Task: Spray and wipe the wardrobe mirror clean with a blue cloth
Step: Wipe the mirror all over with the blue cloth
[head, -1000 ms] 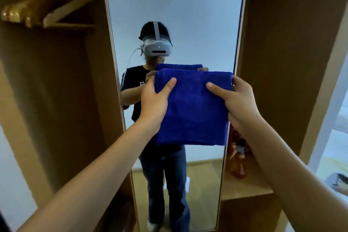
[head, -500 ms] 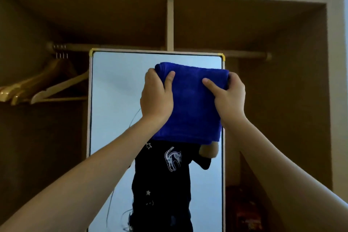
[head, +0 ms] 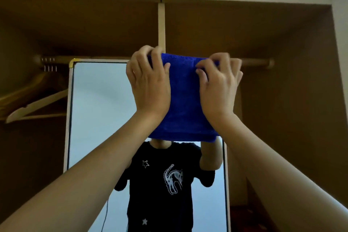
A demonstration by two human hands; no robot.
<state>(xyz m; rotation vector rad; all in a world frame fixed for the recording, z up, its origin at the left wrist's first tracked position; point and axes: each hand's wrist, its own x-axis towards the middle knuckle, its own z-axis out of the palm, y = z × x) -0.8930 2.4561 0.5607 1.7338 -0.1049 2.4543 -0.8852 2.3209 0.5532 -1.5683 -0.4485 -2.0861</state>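
A folded blue cloth (head: 185, 100) hangs in front of the top of the tall wardrobe mirror (head: 101, 103). My left hand (head: 148, 84) grips the cloth's upper left corner, fingers curled over its top edge. My right hand (head: 218, 86) grips the upper right corner the same way. The cloth's top edge sits level with the mirror's upper frame and hides the frame's right part. Below the cloth the mirror reflects a person in a black shirt. No spray bottle is in view.
The mirror stands inside an open brown wardrobe. A wooden rail (head: 258, 62) runs behind the mirror's top. Wooden hangers (head: 35, 100) hang at the left. A vertical divider (head: 161, 26) rises above the cloth. Something reddish (head: 248, 218) sits low at the right.
Both hands have carried the cloth upward from chest height to the mirror's top edge, and the view has tilted up. My fingers now curl over the cloth's top edge.
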